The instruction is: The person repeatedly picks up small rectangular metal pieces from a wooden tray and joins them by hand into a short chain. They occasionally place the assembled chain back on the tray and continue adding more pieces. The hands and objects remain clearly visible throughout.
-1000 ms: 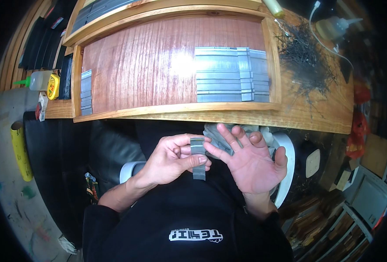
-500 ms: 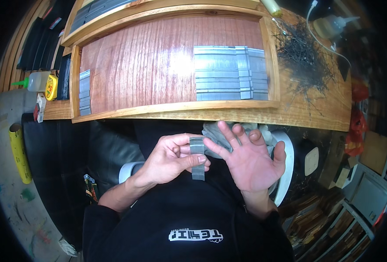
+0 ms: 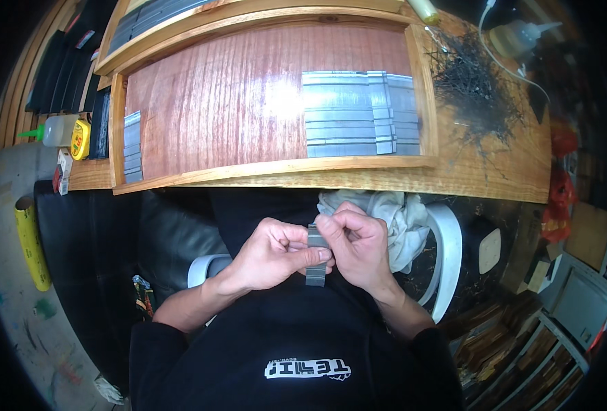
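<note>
A short, narrow grey strip [image 3: 316,275] with lighter cross lines hangs upright in front of my chest. My left hand [image 3: 265,257] is closed around its middle, the thumb lying across its face. At the upper end my right hand [image 3: 359,250] is also closed, its thumb and curled fingers pressed on the strip and covering part of it. Just beyond my hands, a shallow wooden tray [image 3: 276,167] rests on the table. Similar grey strips [image 3: 337,113] lie in rows at its right side, and a smaller column of grey strips [image 3: 132,144] lines its left side.
Dark thin wire-like scraps [image 3: 475,85] are heaped right of the tray, near a squeeze bottle [image 3: 519,38]. Another bottle with a green tip [image 3: 58,130] and a yellow container [image 3: 80,139] stand at left. A pale cloth [image 3: 403,219] hangs over the white chair arm [image 3: 447,267].
My right hand, open with spread fingers before, has turned inward and closed on the upper end of the strip. My left hand keeps its hold, shifted slightly right.
</note>
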Demonstrator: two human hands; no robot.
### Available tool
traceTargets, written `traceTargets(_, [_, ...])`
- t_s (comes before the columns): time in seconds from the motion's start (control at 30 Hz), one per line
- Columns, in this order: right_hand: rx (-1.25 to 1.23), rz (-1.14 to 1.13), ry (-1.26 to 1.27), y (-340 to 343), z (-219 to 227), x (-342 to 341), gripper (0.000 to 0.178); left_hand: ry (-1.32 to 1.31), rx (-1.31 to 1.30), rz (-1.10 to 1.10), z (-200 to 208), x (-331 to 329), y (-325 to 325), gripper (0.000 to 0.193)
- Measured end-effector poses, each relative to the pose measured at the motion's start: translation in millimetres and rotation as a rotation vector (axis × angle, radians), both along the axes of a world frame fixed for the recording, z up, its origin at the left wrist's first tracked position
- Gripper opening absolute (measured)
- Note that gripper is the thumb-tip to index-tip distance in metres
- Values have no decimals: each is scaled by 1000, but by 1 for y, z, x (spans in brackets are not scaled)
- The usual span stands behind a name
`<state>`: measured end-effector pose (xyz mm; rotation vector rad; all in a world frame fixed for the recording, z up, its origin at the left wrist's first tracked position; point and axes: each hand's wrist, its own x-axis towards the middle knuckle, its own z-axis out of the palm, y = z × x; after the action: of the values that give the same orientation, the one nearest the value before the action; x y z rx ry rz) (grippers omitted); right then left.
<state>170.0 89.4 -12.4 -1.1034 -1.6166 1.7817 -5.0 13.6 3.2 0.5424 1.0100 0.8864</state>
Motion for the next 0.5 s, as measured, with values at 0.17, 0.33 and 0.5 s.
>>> traceTargets(0.17, [-395,-45,172,14,10,-11,16,-44,-136,19,9,-10,17,18])
traceTargets(0.33, [-503,29,312,26,2,-14,14,-27,-96,71,0,-20,33,17])
traceTargets(0.5, [-524,-39,332,25,-1,-22,8,-34,-46,99,-5,-19,36,15])
